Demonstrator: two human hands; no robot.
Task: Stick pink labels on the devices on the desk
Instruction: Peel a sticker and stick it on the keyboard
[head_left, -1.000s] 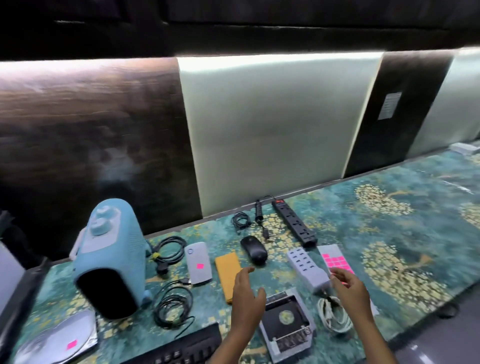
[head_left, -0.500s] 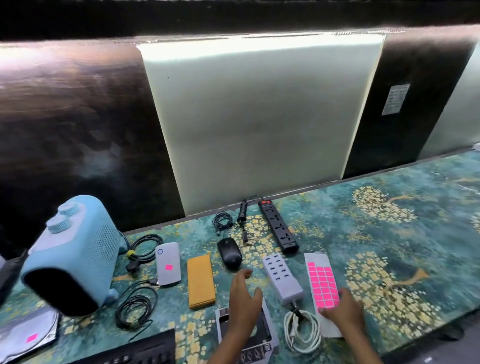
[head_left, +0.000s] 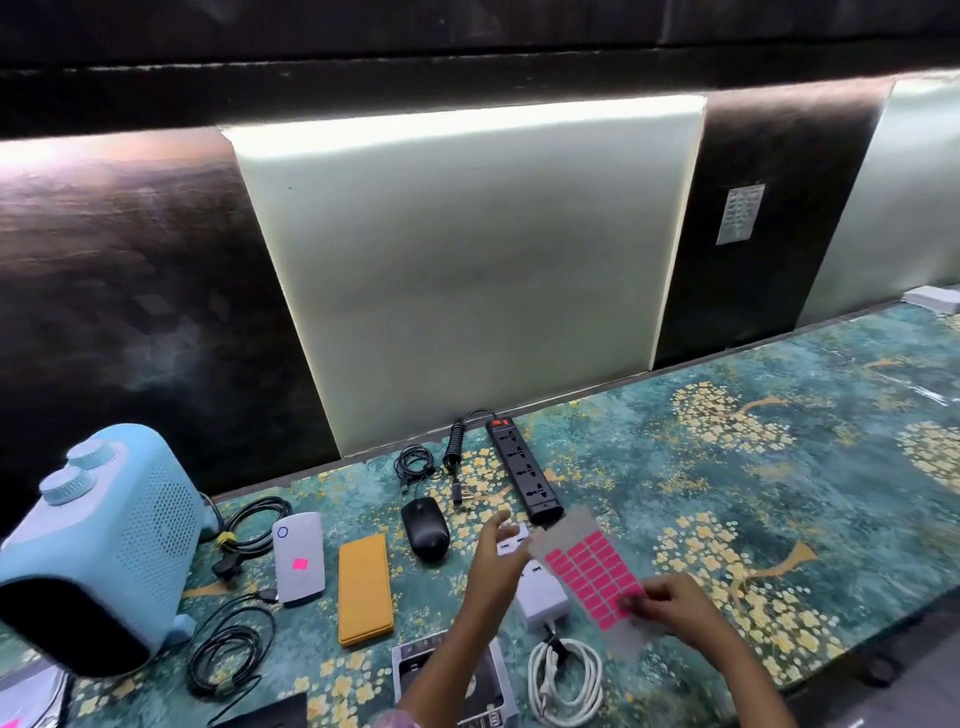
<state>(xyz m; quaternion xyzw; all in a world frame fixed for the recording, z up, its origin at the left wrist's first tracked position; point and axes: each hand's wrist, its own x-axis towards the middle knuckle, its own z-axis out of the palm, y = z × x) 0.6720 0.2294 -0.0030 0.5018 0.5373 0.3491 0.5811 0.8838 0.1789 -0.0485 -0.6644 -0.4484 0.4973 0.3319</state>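
A: Lifted since half a second ago: the grey backing sheet of pink rectangular labels (head_left: 592, 574), which lay flat then and is now held tilted above the teal floral-patterned surface (head_left: 727, 499), pinched at its near end by the right hand (head_left: 670, 608).

B: Left hand (head_left: 496, 558)?

A: Shifted up over the white multi-port USB charging block (head_left: 537, 587), fingers spread loose, gripping nothing; fingertips close to the sheet's far-left corner, contact not clear.

B: Items labelled so far?

A: White rounded power bank (head_left: 298, 564), at 9 o'clock from the left hand, carries one pink label (head_left: 300, 563). Another pink patch shows at the bottom left corner, cut off by the frame.

B: Other stock?

A: Mustard-yellow flat pouch (head_left: 363, 590), just right of the power bank. Black computer mouse (head_left: 426, 527), at 11 o'clock from the left hand. Black power strip (head_left: 524, 470), at 12 o'clock from the sheet. Light blue fan heater with two dials (head_left: 104, 545), far left. Coiled white cable (head_left: 566, 680), at 6 o'clock from the charging block.
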